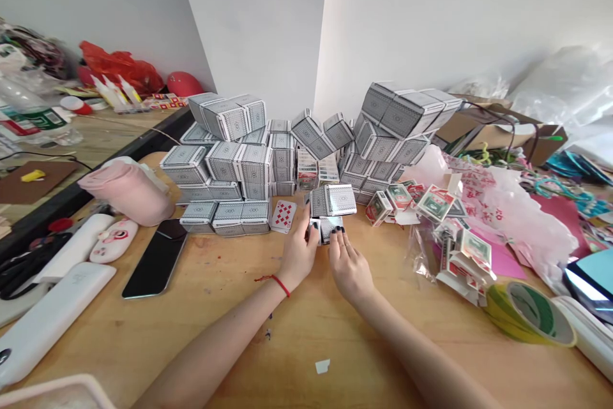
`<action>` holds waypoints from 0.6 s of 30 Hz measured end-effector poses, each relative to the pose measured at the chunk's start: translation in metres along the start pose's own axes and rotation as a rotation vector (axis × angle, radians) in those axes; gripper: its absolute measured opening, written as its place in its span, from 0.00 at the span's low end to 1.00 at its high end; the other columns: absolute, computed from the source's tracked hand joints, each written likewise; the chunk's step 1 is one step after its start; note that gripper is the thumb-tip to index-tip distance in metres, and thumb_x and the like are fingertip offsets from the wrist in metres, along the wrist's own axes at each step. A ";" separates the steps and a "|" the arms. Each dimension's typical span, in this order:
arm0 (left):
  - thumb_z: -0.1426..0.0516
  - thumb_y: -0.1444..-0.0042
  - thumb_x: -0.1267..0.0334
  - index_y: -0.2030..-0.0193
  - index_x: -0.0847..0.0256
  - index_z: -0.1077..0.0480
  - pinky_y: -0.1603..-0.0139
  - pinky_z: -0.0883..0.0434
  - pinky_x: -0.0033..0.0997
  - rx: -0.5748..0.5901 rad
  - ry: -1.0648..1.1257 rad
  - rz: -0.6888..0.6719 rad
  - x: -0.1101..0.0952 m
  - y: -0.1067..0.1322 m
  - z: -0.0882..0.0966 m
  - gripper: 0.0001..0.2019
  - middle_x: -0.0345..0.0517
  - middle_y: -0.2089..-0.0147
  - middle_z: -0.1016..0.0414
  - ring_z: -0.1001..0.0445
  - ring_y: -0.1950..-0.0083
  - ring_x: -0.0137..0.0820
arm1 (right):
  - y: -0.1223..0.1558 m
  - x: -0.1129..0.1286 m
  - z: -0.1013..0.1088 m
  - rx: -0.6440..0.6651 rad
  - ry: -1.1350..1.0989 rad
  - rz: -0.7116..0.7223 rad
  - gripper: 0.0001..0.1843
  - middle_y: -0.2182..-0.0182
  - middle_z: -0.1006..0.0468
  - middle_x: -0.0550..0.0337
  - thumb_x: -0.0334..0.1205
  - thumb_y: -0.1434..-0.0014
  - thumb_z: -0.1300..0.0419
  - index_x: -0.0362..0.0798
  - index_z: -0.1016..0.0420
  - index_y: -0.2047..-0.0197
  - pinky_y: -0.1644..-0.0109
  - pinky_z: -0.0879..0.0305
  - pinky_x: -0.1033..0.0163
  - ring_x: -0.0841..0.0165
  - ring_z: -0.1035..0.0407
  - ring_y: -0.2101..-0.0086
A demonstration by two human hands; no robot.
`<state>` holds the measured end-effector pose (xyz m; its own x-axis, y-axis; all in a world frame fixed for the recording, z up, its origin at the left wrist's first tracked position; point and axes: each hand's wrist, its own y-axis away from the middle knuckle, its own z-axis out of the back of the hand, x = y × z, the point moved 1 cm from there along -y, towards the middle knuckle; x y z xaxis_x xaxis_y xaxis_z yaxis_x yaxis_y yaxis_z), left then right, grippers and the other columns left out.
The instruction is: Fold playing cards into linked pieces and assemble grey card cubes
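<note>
Low in the middle, a small stack of grey-backed playing-card blocks stands on the table, an upper block point(341, 199) above a lower block point(330, 228). My left hand point(297, 249) grips the stack's left side, thumb at the front and forefinger along the side. The fingers of my right hand point(350, 267) are stretched out, tips touching the front of the lower block. Behind, larger piles of such blocks form a left pile point(230, 170) and a right pile point(397, 122). A loose red-diamond playing card point(283, 215) lies left of my left hand.
Opened card boxes point(467, 256), crumpled plastic bags point(517, 198) and a yellow tape roll point(529, 313) crowd the right side. On the left lie a black phone point(156, 262), a pink roll point(127, 189) and a white power bank point(57, 319). A paper scrap point(322, 366) lies in front.
</note>
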<state>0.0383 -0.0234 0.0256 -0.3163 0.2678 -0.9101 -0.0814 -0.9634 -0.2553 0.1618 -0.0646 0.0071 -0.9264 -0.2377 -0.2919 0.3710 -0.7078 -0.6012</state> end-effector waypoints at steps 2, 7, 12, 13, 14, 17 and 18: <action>0.55 0.39 0.60 0.36 0.58 0.48 0.47 0.35 0.34 -0.005 0.005 0.004 0.000 0.000 0.000 0.24 0.50 0.47 0.29 0.29 0.50 0.34 | -0.001 0.000 0.001 0.005 -0.013 -0.005 0.17 0.57 0.24 0.35 0.24 0.41 0.56 0.32 0.31 0.54 0.56 0.30 0.59 0.57 0.28 0.55; 0.55 0.39 0.59 0.38 0.59 0.45 0.47 0.35 0.33 -0.012 0.015 0.015 0.002 0.000 -0.001 0.23 0.49 0.50 0.27 0.29 0.52 0.33 | 0.000 0.002 -0.001 0.009 -0.067 -0.029 0.18 0.57 0.24 0.34 0.24 0.41 0.57 0.33 0.32 0.51 0.56 0.29 0.57 0.56 0.28 0.55; 0.54 0.39 0.59 0.40 0.58 0.42 0.47 0.35 0.33 -0.030 0.033 0.013 0.002 -0.001 -0.002 0.21 0.49 0.49 0.27 0.29 0.51 0.34 | 0.001 0.003 -0.001 0.014 -0.109 -0.040 0.19 0.56 0.25 0.34 0.23 0.41 0.57 0.34 0.34 0.49 0.56 0.29 0.56 0.55 0.29 0.53; 0.54 0.39 0.59 0.40 0.58 0.42 0.47 0.35 0.33 -0.032 0.036 0.014 0.002 -0.001 -0.002 0.21 0.49 0.48 0.28 0.29 0.50 0.34 | 0.002 0.004 -0.001 0.014 -0.114 -0.037 0.20 0.56 0.25 0.33 0.23 0.41 0.57 0.34 0.34 0.49 0.55 0.29 0.56 0.55 0.30 0.53; 0.54 0.40 0.60 0.40 0.58 0.42 0.47 0.35 0.33 -0.035 0.037 0.015 0.002 -0.001 -0.002 0.21 0.49 0.47 0.28 0.29 0.50 0.34 | 0.002 0.004 -0.001 0.012 -0.114 -0.034 0.20 0.56 0.25 0.33 0.23 0.42 0.57 0.34 0.35 0.49 0.55 0.29 0.55 0.55 0.30 0.53; 0.54 0.40 0.60 0.40 0.58 0.42 0.46 0.35 0.33 -0.048 0.039 0.020 0.001 -0.002 -0.002 0.21 0.48 0.45 0.30 0.31 0.47 0.34 | 0.002 0.004 -0.001 0.008 -0.100 -0.024 0.20 0.56 0.25 0.33 0.22 0.42 0.58 0.34 0.35 0.49 0.56 0.29 0.55 0.55 0.29 0.53; 0.54 0.39 0.60 0.39 0.57 0.42 0.45 0.35 0.34 -0.048 0.042 0.022 0.002 -0.002 -0.002 0.21 0.48 0.45 0.30 0.31 0.46 0.34 | 0.002 0.004 -0.001 0.008 -0.100 -0.022 0.20 0.56 0.25 0.33 0.22 0.42 0.58 0.34 0.34 0.49 0.56 0.29 0.55 0.55 0.29 0.54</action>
<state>0.0400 -0.0213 0.0239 -0.2776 0.2474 -0.9283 -0.0285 -0.9680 -0.2494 0.1585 -0.0664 0.0045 -0.9361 -0.2871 -0.2031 0.3507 -0.7185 -0.6006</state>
